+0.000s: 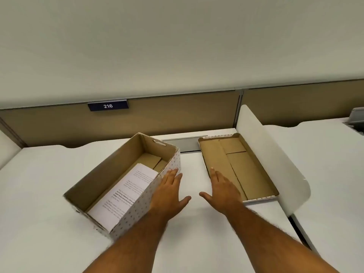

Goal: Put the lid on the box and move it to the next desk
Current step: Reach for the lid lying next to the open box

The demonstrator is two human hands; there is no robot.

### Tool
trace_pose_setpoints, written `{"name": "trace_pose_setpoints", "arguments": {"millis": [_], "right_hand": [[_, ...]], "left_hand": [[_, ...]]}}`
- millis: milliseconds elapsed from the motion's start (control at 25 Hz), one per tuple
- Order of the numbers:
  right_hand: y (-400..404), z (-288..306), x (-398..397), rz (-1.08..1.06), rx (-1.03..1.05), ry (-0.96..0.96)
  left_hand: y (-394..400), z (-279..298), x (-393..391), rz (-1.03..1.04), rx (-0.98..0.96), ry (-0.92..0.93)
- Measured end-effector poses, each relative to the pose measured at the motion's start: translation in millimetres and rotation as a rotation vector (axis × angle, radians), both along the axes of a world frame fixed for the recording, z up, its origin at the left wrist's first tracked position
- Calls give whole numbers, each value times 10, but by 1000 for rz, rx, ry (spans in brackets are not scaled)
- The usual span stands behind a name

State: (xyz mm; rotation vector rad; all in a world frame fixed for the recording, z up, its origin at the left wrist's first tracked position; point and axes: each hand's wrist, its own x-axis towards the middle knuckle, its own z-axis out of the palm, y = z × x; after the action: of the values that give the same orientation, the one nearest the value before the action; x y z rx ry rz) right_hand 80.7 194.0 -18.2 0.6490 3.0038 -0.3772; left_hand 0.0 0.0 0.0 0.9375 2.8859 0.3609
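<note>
**What you can't read in this view**

Your left hand (169,191) covers part of the right wall of the open cardboard box with the dotted white outside (126,186); contact can't be confirmed. Your right hand (221,191) hides the near-left corner of the upturned brown cardboard lid (242,164); touching or hovering, can't tell. Print on the white sheets of paper (128,191) inside the box is too small to read, and the box wall hides their near end. The grey object (355,120) on the far right is cut by the frame edge, unidentifiable. Both forearms run off the bottom edge.
</note>
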Motion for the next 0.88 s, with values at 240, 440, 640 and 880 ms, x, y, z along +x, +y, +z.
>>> {"name": "trace_pose_setpoints", "arguments": {"millis": [240, 440, 640, 880], "right_hand": [[282, -255, -6, -28, -82, -117], [362, -306, -64, -6, -78, -125], [320, -348, -178, -19, -68, -155], [366, -379, -265, -158, -227, -127]], "left_hand": [[446, -227, 137, 185, 4, -166], [561, -307, 134, 243, 17, -195], [538, -320, 40, 320, 87, -321], [579, -396, 57, 349, 264, -590]]}}
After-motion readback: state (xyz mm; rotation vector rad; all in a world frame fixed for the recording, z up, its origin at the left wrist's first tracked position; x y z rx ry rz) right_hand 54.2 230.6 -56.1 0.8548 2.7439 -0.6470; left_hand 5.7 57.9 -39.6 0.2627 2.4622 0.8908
